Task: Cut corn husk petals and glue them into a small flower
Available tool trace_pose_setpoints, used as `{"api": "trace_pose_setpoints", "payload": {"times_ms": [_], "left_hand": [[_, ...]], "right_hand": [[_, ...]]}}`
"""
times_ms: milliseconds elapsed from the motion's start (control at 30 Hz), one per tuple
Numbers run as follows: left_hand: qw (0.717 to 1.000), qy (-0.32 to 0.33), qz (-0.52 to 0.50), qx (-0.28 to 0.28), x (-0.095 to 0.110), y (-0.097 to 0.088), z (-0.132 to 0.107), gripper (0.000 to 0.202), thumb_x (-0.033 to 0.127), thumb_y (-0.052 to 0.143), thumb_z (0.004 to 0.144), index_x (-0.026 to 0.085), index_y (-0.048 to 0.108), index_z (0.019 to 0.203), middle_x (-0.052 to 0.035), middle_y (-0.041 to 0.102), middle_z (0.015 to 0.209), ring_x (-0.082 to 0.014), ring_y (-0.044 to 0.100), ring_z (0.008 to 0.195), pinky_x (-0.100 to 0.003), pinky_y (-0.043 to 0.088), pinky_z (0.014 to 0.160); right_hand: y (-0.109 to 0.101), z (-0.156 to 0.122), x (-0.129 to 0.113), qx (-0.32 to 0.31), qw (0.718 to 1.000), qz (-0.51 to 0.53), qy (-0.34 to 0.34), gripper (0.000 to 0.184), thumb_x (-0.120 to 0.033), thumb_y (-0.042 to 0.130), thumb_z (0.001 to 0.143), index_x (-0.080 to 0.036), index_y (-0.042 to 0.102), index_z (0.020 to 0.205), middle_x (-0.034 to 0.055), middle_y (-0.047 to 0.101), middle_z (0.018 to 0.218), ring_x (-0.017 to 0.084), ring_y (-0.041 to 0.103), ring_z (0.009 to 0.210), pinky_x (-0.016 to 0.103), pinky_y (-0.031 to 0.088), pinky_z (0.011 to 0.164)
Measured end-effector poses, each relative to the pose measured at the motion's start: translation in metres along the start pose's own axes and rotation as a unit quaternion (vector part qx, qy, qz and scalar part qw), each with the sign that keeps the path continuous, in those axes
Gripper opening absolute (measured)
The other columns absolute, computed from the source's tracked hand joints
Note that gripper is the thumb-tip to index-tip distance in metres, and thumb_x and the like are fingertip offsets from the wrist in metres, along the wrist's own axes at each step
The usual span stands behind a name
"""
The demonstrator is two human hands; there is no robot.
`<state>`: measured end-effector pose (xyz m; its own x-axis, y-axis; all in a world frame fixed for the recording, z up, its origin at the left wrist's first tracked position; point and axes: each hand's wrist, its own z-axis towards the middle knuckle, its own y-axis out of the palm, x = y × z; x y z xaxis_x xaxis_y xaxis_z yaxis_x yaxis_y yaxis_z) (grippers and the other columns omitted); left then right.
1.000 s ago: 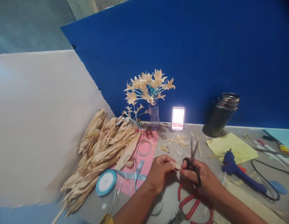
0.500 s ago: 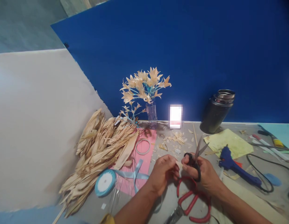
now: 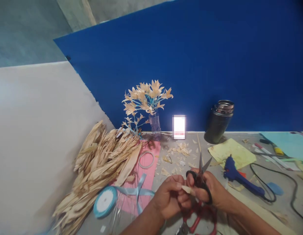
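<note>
In the bottom centre of the frame I log a red-handled tool (image 3: 183, 229) on the grey table (image 3: 91, 225). Above it, both hands meet. The left hand (image 3: 169, 195) is curled, thumb and fingertips pinching a pale strip (image 3: 187, 189). The right hand (image 3: 210, 189) grips black-handled scissors (image 3: 200, 164), blades parted and pointing up; its fingertips lie at the strip's right end. At lower left I note a ribbon spool (image 3: 104, 202) beside dry husks (image 3: 102, 166); a pink sheet (image 3: 149, 173) adjoins them. Right of centre lies a blue glue gun (image 3: 242, 181), near a yellow sheet (image 3: 233, 151). Mid-frame, flowers (image 3: 146, 94) stand in a clear vase (image 3: 155, 125); a dark flask (image 3: 218, 125) stands to their right. Behind, a blue panel (image 3: 215, 58) spans the frame; grey wall (image 3: 26, 29) shows at upper left.
</note>
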<state>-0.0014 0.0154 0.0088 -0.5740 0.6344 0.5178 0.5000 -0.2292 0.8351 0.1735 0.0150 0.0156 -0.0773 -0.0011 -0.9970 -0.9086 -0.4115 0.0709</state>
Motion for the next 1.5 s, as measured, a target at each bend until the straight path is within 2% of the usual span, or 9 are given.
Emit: {"api": "trace_pose_setpoints", "payload": {"times_ms": [167, 400, 733, 833, 900, 967, 1100, 1333, 1500], "left_hand": [[0.984, 0.077, 0.142, 0.070, 0.005, 0.006, -0.003, 0.040, 0.042, 0.088, 0.064, 0.015, 0.065, 0.084, -0.0042, 0.065, 0.087, -0.0106, 0.057, 0.060, -0.024, 0.042, 0.057], [0.944, 0.072, 0.266, 0.181, 0.015, 0.009, 0.000, 0.039, 0.040, 0.088, 0.062, 0.015, 0.060, 0.071, -0.0004, 0.059, 0.058, -0.0098, 0.052, 0.049, -0.023, 0.036, 0.052], [0.856, 0.141, 0.424, 0.258, 0.078, 0.020, 0.085, 0.028, 0.019, 0.080, 0.062, 0.017, 0.064, 0.084, -0.0044, 0.068, 0.073, -0.0169, 0.062, 0.068, -0.024, 0.041, 0.058], [0.884, 0.152, 0.400, 0.190, 0.058, 0.027, 0.054, 0.035, 0.039, 0.078, 0.074, 0.017, 0.069, 0.100, -0.0133, 0.072, 0.101, -0.0222, 0.066, 0.090, -0.030, 0.048, 0.074], [0.945, 0.043, 0.312, 0.087, 0.031, 0.030, 0.024, 0.052, 0.054, 0.078, 0.074, 0.017, 0.069, 0.111, -0.0174, 0.069, 0.115, -0.0274, 0.066, 0.099, -0.036, 0.050, 0.080], [0.955, -0.026, 0.295, 0.019, 0.004, 0.031, 0.001, 0.060, 0.055, 0.086, 0.065, 0.014, 0.072, 0.108, -0.0159, 0.072, 0.100, -0.0268, 0.067, 0.090, -0.038, 0.049, 0.083], [0.929, -0.015, 0.355, 0.105, -0.025, 0.033, -0.017, 0.041, 0.046, 0.075, 0.077, 0.017, 0.072, 0.106, -0.0079, 0.071, 0.089, -0.0191, 0.063, 0.077, -0.032, 0.048, 0.075], [0.912, 0.010, 0.385, 0.140, -0.024, 0.048, -0.017, 0.028, 0.026, 0.055, 0.084, 0.018, 0.074, 0.102, -0.0084, 0.073, 0.091, -0.0222, 0.066, 0.083, -0.033, 0.049, 0.077], [0.905, 0.048, 0.409, 0.106, -0.020, 0.056, -0.017, 0.035, 0.029, 0.051, 0.090, 0.018, 0.072, 0.116, -0.0108, 0.072, 0.108, -0.0247, 0.065, 0.098, -0.035, 0.048, 0.087]], "right_hand": [[0.003, 0.001, -0.003, 0.006, 1.000, 0.028, 0.002, 0.044, -0.053, 0.080, 0.072, -0.020, 0.052, 0.076, -0.0033, 0.056, 0.066, 0.013, 0.054, 0.058, 0.024, 0.043, 0.055], [0.001, 0.008, -0.003, 0.079, 0.995, -0.056, 0.001, 0.031, -0.042, 0.077, 0.071, -0.019, 0.057, 0.076, -0.0043, 0.053, 0.061, 0.011, 0.044, 0.056, 0.023, 0.037, 0.052], [-0.064, -0.017, -0.057, 0.224, 0.966, -0.125, 0.043, 0.039, -0.056, 0.069, 0.078, -0.018, 0.066, 0.069, -0.0016, 0.053, 0.055, 0.012, 0.039, 0.051, 0.025, 0.032, 0.048], [-0.040, -0.032, -0.035, 0.153, 0.979, -0.089, 0.098, 0.033, -0.047, 0.068, 0.076, -0.019, 0.060, 0.062, 0.0000, 0.058, 0.055, 0.013, 0.043, 0.048, 0.024, 0.031, 0.045], [-0.014, -0.036, -0.013, 0.078, 0.985, -0.059, 0.140, 0.019, -0.032, 0.067, 0.072, -0.018, 0.061, 0.060, 0.0006, 0.062, 0.054, 0.014, 0.051, 0.049, 0.024, 0.037, 0.048], [0.011, -0.037, 0.007, 0.055, 0.988, -0.082, 0.122, 0.012, -0.025, 0.067, 0.065, -0.018, 0.063, 0.056, 0.0016, 0.066, 0.060, 0.018, 0.060, 0.059, 0.024, 0.041, 0.053], [0.035, -0.040, 0.029, 0.079, 0.987, -0.090, 0.111, 0.017, -0.017, 0.058, 0.065, -0.019, 0.074, 0.068, 0.0010, 0.072, 0.068, 0.019, 0.065, 0.065, 0.022, 0.043, 0.053], [0.019, -0.061, 0.014, 0.000, 0.985, -0.024, 0.172, 0.026, -0.028, 0.062, 0.071, -0.020, 0.077, 0.091, 0.0017, 0.071, 0.069, 0.018, 0.062, 0.057, 0.024, 0.046, 0.049], [0.009, -0.061, 0.004, 0.138, 0.965, -0.202, 0.090, 0.029, -0.045, 0.068, 0.075, -0.025, 0.082, 0.092, 0.0043, 0.078, 0.072, 0.023, 0.066, 0.056, 0.029, 0.052, 0.053]]}}
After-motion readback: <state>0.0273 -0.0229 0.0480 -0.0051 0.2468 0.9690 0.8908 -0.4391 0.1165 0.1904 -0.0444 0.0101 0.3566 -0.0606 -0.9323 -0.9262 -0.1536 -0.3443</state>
